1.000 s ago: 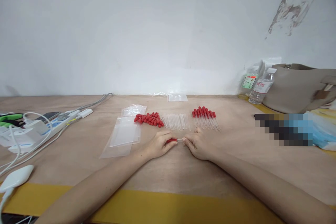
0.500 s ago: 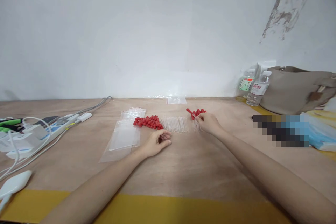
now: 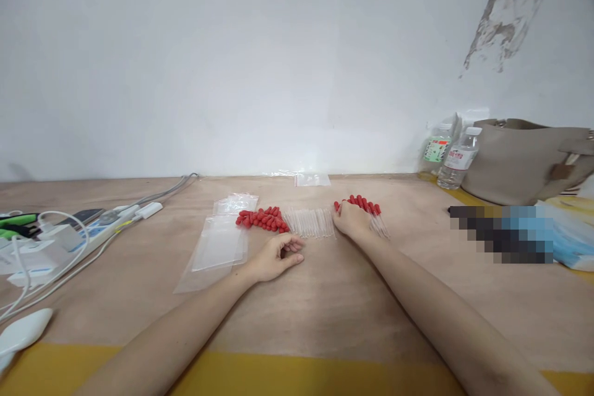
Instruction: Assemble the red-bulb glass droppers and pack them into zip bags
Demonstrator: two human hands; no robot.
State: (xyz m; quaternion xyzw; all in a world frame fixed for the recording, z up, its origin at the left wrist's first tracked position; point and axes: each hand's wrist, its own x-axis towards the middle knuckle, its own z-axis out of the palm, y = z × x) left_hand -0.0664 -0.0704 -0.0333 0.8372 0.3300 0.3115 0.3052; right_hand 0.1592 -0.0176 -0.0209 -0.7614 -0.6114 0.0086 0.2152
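My left hand [image 3: 277, 257] rests on the wooden table, fingers loosely curved and thumb apart, with nothing in it. Just beyond it lies a heap of red bulbs [image 3: 263, 219]. To their right, thin clear tubes [image 3: 310, 223] lie side by side in a row. My right hand [image 3: 352, 220] is closed at the right end of this row. A red bulb [image 3: 337, 205] shows at its fingertips, apparently on a dropper whose tube is hidden by the hand. Beside and behind that hand, droppers with red bulbs [image 3: 366, 204] and clear stems lie fanned out.
Clear zip bags [image 3: 218, 244] lie left of the bulbs, and another bag [image 3: 312, 180] lies by the wall. A power strip [image 3: 93, 232] with chargers and cables is at the left. Two bottles [image 3: 458, 158], a grey bag [image 3: 520, 158] and a blue packet [image 3: 566, 241] stand or lie at the right.
My right hand has moved left and slightly down, bringing the dropper to the left end of the fanned droppers. More of those droppers now show. My left hand has stayed almost in place.
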